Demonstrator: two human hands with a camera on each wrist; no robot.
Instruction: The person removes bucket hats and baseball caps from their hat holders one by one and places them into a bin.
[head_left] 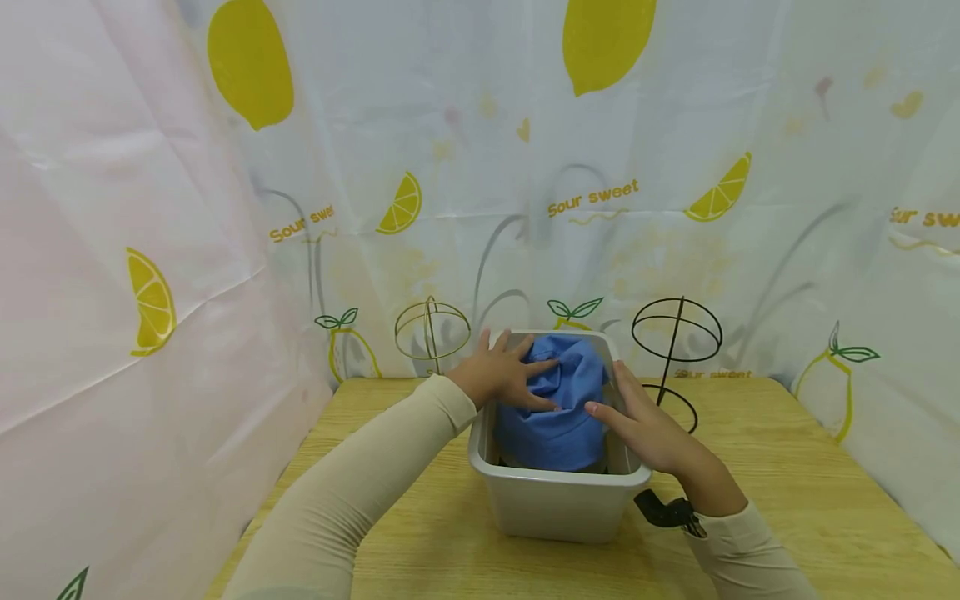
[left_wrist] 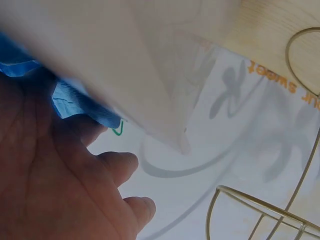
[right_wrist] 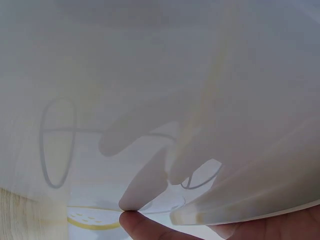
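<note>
A crumpled blue cloth hat [head_left: 558, 433] lies inside a white plastic bin [head_left: 558, 504]. Spread fingers of my left hand [head_left: 506, 372] rest on the hat from the bin's left side. In the left wrist view, the left hand [left_wrist: 65, 165] shows beside the bin wall with blue cloth past its fingers. My right hand [head_left: 648, 429] lies over the bin's right rim, its fingers fairly straight and its thumb toward the hat. The right wrist view has a fingertip [right_wrist: 132, 222] right at the glossy bin wall [right_wrist: 125, 60], mirrored in it.
A gold wire hat stand [head_left: 431, 329] rises behind the bin on the left, and a black wire stand [head_left: 675, 329] on the right. The wooden table [head_left: 757, 475] meets a lemon-print curtain [head_left: 465, 125] at the back and sides. A black strap device [head_left: 663, 508] sits on the right wrist.
</note>
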